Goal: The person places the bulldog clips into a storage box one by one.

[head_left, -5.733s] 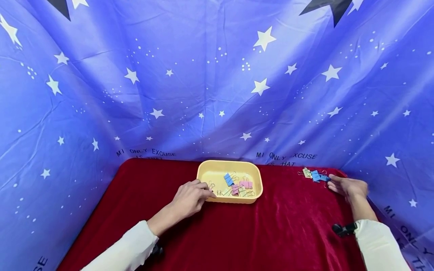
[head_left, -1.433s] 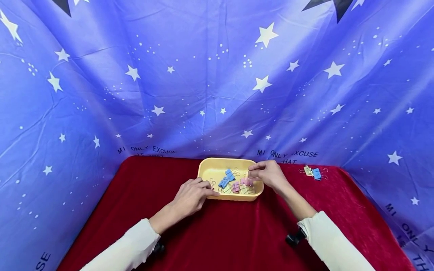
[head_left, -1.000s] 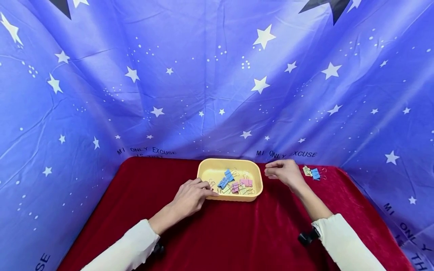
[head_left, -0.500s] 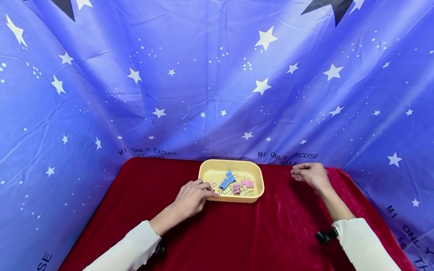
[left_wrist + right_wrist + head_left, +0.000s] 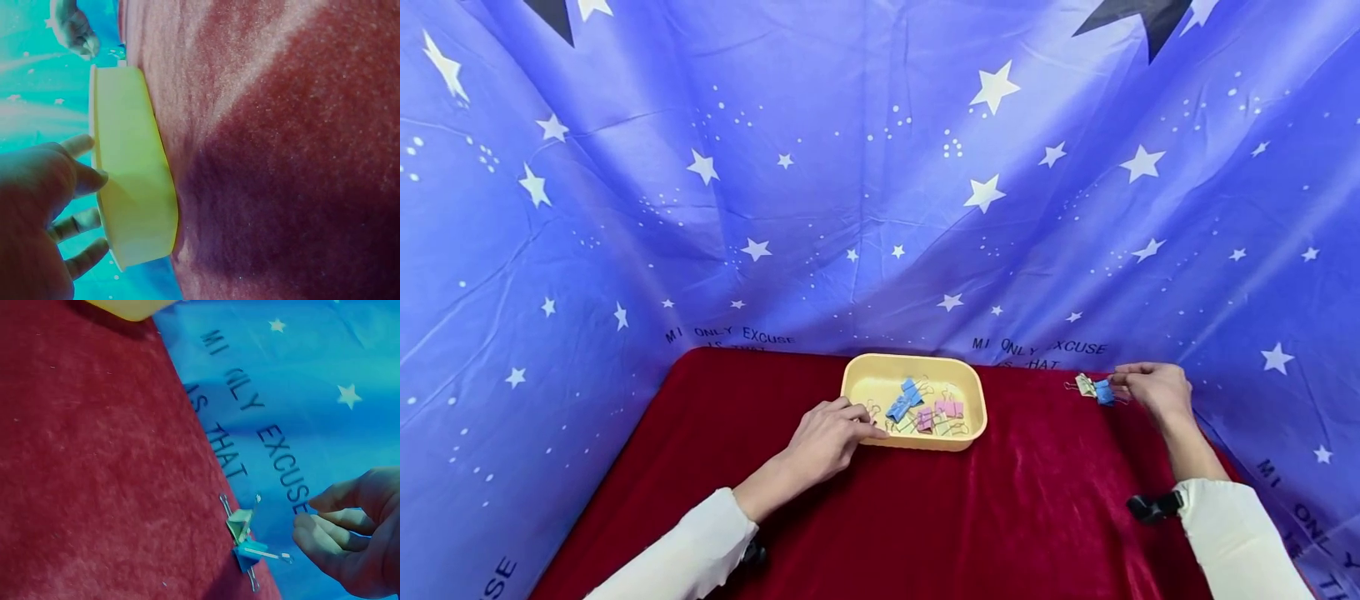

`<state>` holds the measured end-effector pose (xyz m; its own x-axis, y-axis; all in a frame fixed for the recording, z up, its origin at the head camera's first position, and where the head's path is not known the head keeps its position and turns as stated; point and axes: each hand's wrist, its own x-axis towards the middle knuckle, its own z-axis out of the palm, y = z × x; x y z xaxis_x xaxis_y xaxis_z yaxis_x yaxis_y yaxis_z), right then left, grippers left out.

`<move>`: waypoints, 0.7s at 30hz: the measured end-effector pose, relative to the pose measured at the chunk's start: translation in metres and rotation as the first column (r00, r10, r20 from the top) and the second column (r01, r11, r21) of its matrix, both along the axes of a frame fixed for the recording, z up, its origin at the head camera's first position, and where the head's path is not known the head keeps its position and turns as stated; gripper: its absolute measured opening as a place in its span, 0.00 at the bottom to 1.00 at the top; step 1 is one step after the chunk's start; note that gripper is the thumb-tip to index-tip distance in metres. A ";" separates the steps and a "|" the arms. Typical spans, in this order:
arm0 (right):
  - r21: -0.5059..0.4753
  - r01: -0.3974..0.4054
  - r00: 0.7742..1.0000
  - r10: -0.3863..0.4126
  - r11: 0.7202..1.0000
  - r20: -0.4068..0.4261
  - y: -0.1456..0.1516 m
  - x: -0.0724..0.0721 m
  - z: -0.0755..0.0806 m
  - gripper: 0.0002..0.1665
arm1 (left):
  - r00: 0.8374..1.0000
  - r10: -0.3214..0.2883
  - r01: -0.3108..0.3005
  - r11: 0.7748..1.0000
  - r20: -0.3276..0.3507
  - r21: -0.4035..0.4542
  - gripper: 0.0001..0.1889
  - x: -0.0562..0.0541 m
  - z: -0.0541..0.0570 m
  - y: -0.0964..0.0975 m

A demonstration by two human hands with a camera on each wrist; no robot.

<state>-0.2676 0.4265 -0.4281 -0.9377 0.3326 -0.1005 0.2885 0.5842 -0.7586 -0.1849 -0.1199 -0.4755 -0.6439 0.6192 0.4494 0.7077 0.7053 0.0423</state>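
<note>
My left hand point(image 5: 823, 437) grips the near-left rim of a yellow plastic tray point(image 5: 925, 443), thumb outside on the wall and fingers over the edge. Inside lie blue binder clips point(image 5: 904, 402), pink binder clips point(image 5: 950, 408) and pale yellow ones point(image 5: 943, 424). At the table's back right, my right hand point(image 5: 1157, 393) hovers beside a blue binder clip point(image 5: 250, 553) that touches a pale yellow-green binder clip point(image 5: 239, 522). In the right wrist view a gap shows between its fingertips point(image 5: 304, 522) and the clips; nothing is held.
Red velvet cloth point(image 5: 1037, 500) covers the table. A blue star-printed curtain point(image 5: 865, 208) rises directly behind and at both sides, close to the two loose clips at the back edge.
My right hand brought one blue binder clip from the right-hand group into the tray, let go, and moved back right to the two clips left there. The left hand stayed on the rim.
</note>
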 end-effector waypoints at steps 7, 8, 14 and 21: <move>0.180 0.060 0.998 -0.063 0.982 0.010 0.022 0.002 -0.007 0.26 | 1.000 -0.007 0.008 1.000 0.012 -0.019 0.24 0.003 -0.003 0.003; 0.195 0.066 0.998 -0.069 0.979 0.008 0.025 0.001 -0.009 0.26 | 1.000 -0.010 0.010 1.000 0.011 -0.023 0.24 0.003 -0.003 0.003; 0.236 0.077 0.997 -0.079 0.969 -0.002 0.033 -0.005 -0.019 0.28 | 1.000 -0.012 0.012 1.000 0.001 -0.025 0.24 0.002 -0.002 0.004; 0.225 0.063 0.997 -0.071 0.972 0.024 0.040 -0.007 -0.025 0.27 | 1.000 -0.022 0.022 0.999 0.001 -0.024 0.23 -0.001 -0.002 0.005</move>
<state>-0.2746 0.4669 -0.4532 -0.9101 0.4120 -0.0454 0.3545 0.7168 -0.6005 -0.1860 -0.1148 -0.4771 -0.6299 0.6442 0.4339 0.7232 0.6901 0.0254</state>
